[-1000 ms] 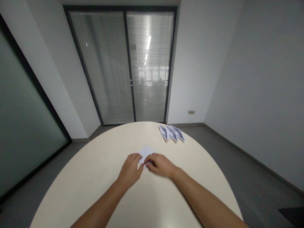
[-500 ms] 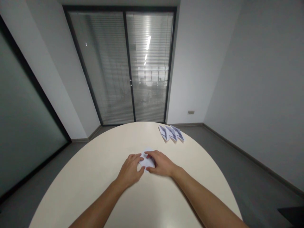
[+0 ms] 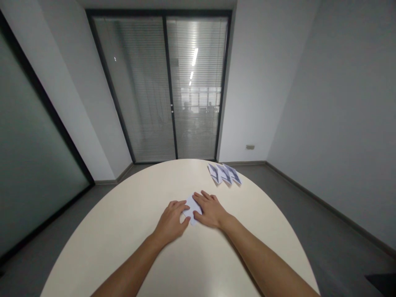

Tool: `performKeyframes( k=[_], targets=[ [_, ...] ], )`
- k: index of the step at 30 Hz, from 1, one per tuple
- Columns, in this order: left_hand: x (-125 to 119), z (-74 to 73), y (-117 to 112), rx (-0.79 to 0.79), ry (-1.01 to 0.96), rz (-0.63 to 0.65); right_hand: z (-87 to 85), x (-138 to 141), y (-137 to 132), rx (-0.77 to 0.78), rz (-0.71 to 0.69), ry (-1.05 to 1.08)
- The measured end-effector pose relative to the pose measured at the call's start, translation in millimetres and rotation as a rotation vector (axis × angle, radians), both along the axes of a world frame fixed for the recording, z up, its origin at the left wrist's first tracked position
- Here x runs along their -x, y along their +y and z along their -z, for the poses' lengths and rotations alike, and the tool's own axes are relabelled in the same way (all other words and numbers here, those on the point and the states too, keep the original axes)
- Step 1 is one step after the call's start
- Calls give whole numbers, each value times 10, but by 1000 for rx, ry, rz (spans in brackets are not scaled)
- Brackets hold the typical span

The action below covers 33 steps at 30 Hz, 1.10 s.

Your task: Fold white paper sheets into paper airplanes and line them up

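Observation:
A small folded sheet of white paper (image 3: 192,207) lies on the round table between my two hands. My left hand (image 3: 172,218) rests at the paper's left edge, fingers stretched over it and thumb apart. On the right side, my right hand (image 3: 210,209) lies flat on the paper with its fingers spread, pressing it to the tabletop. Part of the paper is hidden beneath my fingers.
Three folded white paper pieces (image 3: 224,174) stand in an overlapping row near the far right edge of the cream round table (image 3: 133,206). Beyond it are a glass door with blinds (image 3: 198,123) and a plain wall.
My right hand has gone from curled over the paper's right side to lying flat with fingers spread. My left hand has hardly moved.

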State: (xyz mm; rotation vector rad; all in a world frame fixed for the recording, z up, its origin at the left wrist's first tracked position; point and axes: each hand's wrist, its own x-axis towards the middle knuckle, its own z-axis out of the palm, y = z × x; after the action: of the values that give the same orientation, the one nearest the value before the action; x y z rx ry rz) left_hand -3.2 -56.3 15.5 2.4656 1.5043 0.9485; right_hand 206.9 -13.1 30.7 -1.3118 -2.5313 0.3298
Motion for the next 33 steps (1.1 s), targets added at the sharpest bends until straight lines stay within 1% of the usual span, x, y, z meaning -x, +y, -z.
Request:
performKeyframes(
  k=[6, 10, 14, 20, 24, 29, 33],
  targets=[
    [10, 19, -10, 1, 16, 0, -8, -8, 36, 15, 9, 7],
    [17, -5, -15, 13, 32, 0, -6, -39, 35, 1, -7, 40],
    [29, -24, -17, 19, 41, -6, 7, -72, 56, -56, -14, 79],
    [42, 2, 5, 18, 51, -16, 12, -107, 106, -163, 26, 66],
    [22, -12, 5, 9, 86, -29, -34, -80, 42, -224, -14, 60],
    [-13, -67, -9, -18, 128, -60, -71, -27, -40, -186, -118, 84],
    [0, -28, 14, -25, 167, -37, -54, -35, -18, -169, -134, 96]
  ],
)
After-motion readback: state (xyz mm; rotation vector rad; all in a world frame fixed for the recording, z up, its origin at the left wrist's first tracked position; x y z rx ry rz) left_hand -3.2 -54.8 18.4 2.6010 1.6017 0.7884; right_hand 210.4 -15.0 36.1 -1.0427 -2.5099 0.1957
